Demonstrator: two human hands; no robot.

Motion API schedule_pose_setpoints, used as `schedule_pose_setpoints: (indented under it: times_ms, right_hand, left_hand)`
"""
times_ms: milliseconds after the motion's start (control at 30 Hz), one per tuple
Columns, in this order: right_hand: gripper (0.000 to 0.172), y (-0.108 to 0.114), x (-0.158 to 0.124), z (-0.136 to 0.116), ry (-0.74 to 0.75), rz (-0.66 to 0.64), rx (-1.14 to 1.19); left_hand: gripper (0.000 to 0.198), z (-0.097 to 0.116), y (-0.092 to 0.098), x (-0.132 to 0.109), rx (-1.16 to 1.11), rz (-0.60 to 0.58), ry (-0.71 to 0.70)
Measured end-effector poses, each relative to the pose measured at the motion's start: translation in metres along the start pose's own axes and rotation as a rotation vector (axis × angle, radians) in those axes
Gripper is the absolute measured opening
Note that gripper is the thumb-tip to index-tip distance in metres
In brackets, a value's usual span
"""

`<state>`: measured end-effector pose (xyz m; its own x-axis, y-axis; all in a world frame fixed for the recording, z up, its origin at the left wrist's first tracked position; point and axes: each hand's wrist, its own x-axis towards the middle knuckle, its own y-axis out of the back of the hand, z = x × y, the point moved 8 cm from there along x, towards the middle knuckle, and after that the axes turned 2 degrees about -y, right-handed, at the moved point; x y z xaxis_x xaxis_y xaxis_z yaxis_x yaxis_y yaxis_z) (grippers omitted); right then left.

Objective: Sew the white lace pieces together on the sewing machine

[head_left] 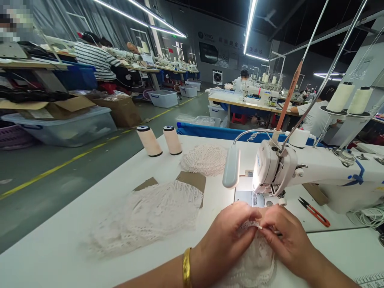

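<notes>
Both of my hands meet in front of the sewing machine [270, 164], just short of its needle and lit presser foot. My left hand [228, 232], with a gold bangle at the wrist, pinches the edge of a piece of white lace fabric [255, 260]. Closed on the same edge, my right hand [289, 238] holds it with thumb and forefinger close to the left fingertips. A thin dark tool seems to poke out by the right fingers, too small to name. The lace hangs down below the hands. To the right lie orange-handled thread snips [315, 213].
More lace [156, 212] lies spread at the left over brown card [192, 181], with a lace heap [205, 159] behind. Two peach thread cones [149, 142] stand at the table's far left. A lamp [231, 166] hangs beside the machine head. A ruler [370, 279] lies bottom right. Co-workers sit farther off.
</notes>
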<state>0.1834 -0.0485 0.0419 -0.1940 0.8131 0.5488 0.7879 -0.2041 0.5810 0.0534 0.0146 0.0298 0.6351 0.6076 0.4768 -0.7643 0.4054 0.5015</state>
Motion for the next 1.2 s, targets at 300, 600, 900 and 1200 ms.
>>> schedule_pose_setpoints:
  times_ms: [300, 600, 900, 1200]
  right_hand:
    - [0.017, -0.003, -0.004, 0.001, -0.466, -0.214, 0.173]
    - [0.015, -0.023, 0.018, 0.064, -0.506, -0.109, -0.306]
    - [0.015, -0.014, 0.001, 0.045, -0.295, -0.143, -0.347]
    - [0.027, -0.023, 0.000, 0.038, -0.107, -0.153, -0.453]
  left_hand:
    - [0.023, 0.029, -0.008, 0.001, -0.344, -0.387, 0.258]
    - [0.009, -0.007, -0.013, 0.012, 0.612, -0.071, -0.094]
    - [0.023, -0.006, -0.024, 0.004, 0.589, -0.129, -0.298]
    - [0.025, -0.003, -0.021, 0.005, 0.589, -0.141, -0.270]
